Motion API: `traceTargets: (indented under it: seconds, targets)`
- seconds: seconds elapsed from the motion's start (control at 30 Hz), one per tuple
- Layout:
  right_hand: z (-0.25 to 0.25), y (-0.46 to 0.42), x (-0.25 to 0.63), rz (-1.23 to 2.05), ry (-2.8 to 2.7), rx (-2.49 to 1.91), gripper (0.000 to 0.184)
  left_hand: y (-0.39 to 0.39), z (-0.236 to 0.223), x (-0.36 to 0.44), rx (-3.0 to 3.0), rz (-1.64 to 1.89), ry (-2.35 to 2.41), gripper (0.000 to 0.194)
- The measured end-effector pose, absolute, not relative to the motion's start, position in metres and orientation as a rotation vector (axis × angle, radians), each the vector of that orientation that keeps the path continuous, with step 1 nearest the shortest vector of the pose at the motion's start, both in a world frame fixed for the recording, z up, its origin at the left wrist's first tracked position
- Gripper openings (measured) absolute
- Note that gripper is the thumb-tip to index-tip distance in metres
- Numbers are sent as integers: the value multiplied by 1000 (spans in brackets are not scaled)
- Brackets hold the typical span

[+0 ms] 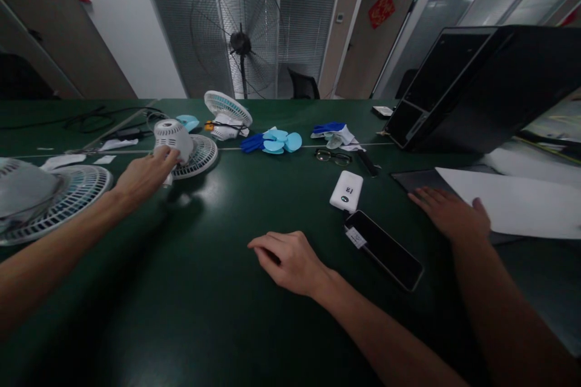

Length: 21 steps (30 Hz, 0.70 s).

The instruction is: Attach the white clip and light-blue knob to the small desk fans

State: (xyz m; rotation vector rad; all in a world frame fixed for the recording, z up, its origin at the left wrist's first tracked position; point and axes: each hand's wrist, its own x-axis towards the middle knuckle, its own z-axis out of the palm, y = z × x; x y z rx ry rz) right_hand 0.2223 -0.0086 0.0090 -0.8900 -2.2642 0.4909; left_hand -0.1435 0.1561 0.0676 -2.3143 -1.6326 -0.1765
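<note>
My left hand [152,172] reaches out to the left with its fingers on the white motor housing [174,138] of a small fan. That fan's round white grille [200,157] faces down toward the green table. My right hand [290,260] rests on the table in the middle, fingers curled in and thumb against them, with nothing seen in it. Nearest to it on the right lie a black smartphone [390,254] and a white power bank [347,190]. Another white fan [54,196] lies grille down beside my left forearm.
At the right, another person's hand [449,211] lies by white paper [521,205]. Farther back are a third fan [227,115], light-blue fan blades [282,141], blue-and-white gloves [336,134] and glasses [333,157]. A large black case [490,91] stands at right.
</note>
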Motion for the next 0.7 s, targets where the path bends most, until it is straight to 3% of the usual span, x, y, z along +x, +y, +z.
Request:
traceTargets:
  seconds: [0.17, 0.7]
  targets:
    - [8, -9, 223, 491, -2273, -911, 26, 161, 60, -139, -2315, -313, -1666, 44]
    - [5, -6, 222, 541, -2246, -926, 25, 141, 12, -119, -2373, -960, -1612, 38]
